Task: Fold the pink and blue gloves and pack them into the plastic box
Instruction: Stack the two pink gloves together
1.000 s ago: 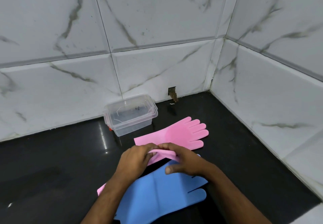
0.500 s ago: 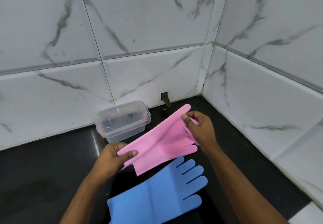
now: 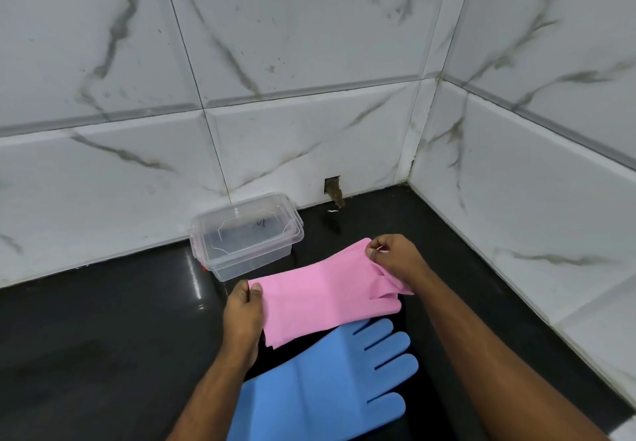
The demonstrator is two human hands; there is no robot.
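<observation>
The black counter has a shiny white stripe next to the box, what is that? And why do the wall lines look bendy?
Head view: the stripe is glare, light reflecting off the glossy black counter left of the plastic box. Head view: the wide-angle lens bows the straight tile lines on the wall.

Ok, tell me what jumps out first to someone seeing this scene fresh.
The pink glove catches the eye first, stretched between the left hand at its cuff end and the right hand at its finger end. Just nearer the person, the blue glove lies flat on the black counter. Behind them, the clear plastic box sits lidded against the marbled wall tiles.
</observation>
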